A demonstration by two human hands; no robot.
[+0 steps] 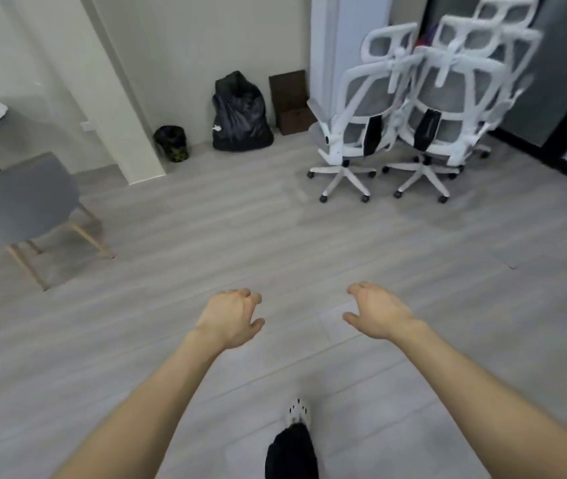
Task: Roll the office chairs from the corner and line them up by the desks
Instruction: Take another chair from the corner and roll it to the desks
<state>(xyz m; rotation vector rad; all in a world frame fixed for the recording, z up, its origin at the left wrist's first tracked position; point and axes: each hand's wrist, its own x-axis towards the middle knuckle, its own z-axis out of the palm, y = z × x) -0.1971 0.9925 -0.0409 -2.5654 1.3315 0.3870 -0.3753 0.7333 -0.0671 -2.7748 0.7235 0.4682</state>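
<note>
We list white office chairs (pixel 427 98) clustered in the corner. Our left grip (pixel 232 318) and right grip (pixel 377 311): loosely curled, holding nothing.

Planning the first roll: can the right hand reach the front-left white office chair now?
Probably not yet: the right hand hangs over floor, well short of the office chair. Nothing blocks the path; stepping closer should do.

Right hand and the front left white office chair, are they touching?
Apart. The head view shows a wide stretch of floor between the right hand and the front left white office chair.
</note>
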